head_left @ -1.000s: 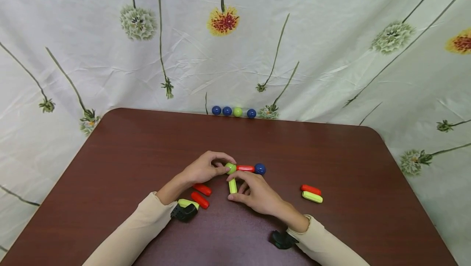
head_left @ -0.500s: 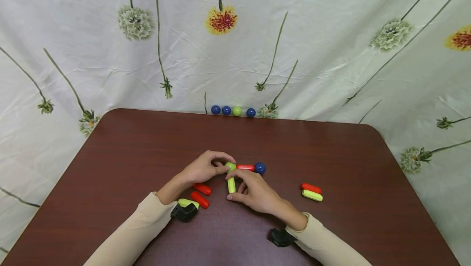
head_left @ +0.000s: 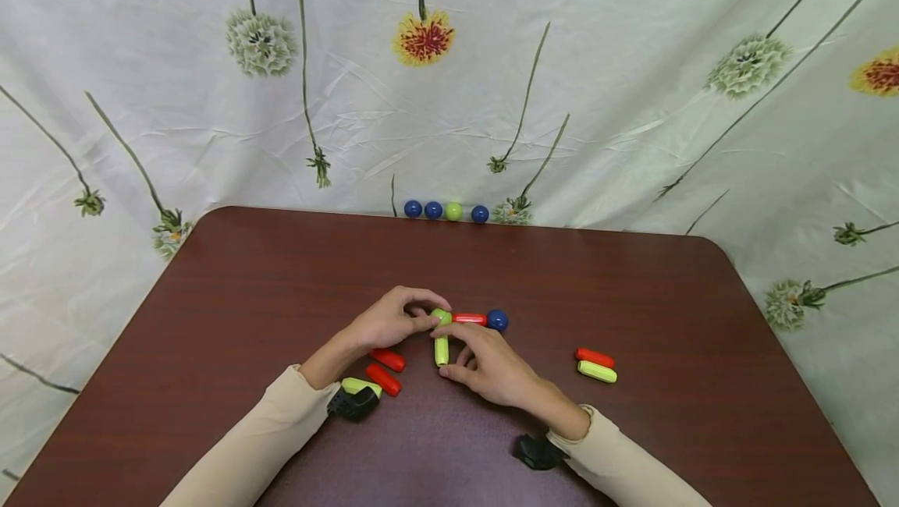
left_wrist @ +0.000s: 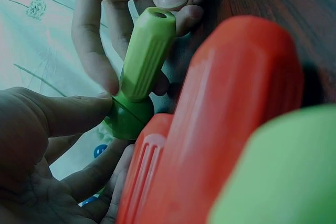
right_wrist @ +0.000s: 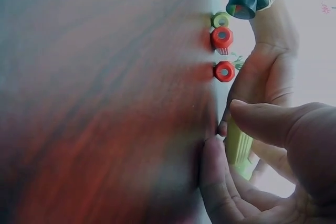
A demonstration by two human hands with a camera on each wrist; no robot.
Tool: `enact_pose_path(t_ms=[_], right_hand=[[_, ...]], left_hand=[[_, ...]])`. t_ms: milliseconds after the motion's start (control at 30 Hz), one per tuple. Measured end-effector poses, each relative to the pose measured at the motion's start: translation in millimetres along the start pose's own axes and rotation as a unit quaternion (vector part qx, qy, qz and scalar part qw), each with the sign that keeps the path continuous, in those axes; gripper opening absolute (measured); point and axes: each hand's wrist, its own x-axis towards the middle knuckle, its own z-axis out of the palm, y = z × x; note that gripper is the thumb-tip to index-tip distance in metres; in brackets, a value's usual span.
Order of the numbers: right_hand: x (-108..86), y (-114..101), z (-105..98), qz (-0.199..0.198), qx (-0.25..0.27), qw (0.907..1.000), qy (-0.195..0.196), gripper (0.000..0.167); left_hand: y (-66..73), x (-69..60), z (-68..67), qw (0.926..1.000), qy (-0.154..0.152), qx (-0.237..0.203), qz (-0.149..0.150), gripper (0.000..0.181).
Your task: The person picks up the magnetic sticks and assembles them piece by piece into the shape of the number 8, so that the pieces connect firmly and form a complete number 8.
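Note:
In the head view my left hand (head_left: 390, 323) pinches a yellow-green ball (head_left: 441, 315) between thumb and fingers, near the table's middle. A yellow-green toy rod (head_left: 441, 352) joins that ball and points toward me. My right hand (head_left: 494, 367) holds this rod, thumb at its near end and index finger by the ball. From the same ball a red rod (head_left: 470, 319) runs right to a blue ball (head_left: 497, 320). The left wrist view shows the held rod (left_wrist: 146, 56) with a hole in its end. In the right wrist view, fingers partly cover the rod (right_wrist: 239, 145).
Beside my left wrist lie two red rods (head_left: 383, 380) and a yellow-green rod (head_left: 362, 387), partly under the wrist camera. At right sit a red rod (head_left: 595, 357) and a yellow-green rod (head_left: 597, 371). Several balls (head_left: 433, 211) line the table's (head_left: 316, 257) far edge, before a flowered cloth (head_left: 449, 101).
The near end of the held yellow-green rod has swung slightly left, so the rod points straighter toward me. My right thumb has shifted a little at that end. My left hand stays put.

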Motion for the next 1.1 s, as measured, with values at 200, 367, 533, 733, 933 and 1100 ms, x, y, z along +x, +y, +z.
enact_pose_path(t_ms=[200, 367, 533, 733, 933, 1100], right_hand=[[-4.9, -1, -4, 0.006, 0.000, 1.0000, -0.007, 0.050], [-9.5, -2, -10, 0.013, 0.005, 0.9998, -0.010, 0.049], [-18.8, -3, -23, 0.013, 0.008, 0.9999, -0.006, 0.043], [-35.8, 2, -47, 0.011, -0.015, 0.9994, 0.029, 0.036], [-55.9, 15, -74, 0.031, -0.055, 0.9940, 0.090, 0.030], [-70.3, 25, -91, 0.058, -0.075, 0.9889, 0.115, 0.029]], left_hand=[[0.3, -0.5, -0.1, 1.0000, 0.000, 0.001, -0.004, 0.023], [2.0, -1.5, 0.5, 0.9999, 0.003, 0.005, -0.012, 0.022], [2.1, -0.9, 0.8, 0.9997, 0.007, 0.011, -0.020, 0.022], [1.7, -0.2, 0.0, 0.9998, 0.008, 0.011, -0.016, 0.022], [2.7, -0.5, -0.4, 0.9998, 0.004, 0.010, -0.016, 0.022], [2.9, -0.1, 0.2, 0.9996, 0.006, 0.013, -0.026, 0.022]])
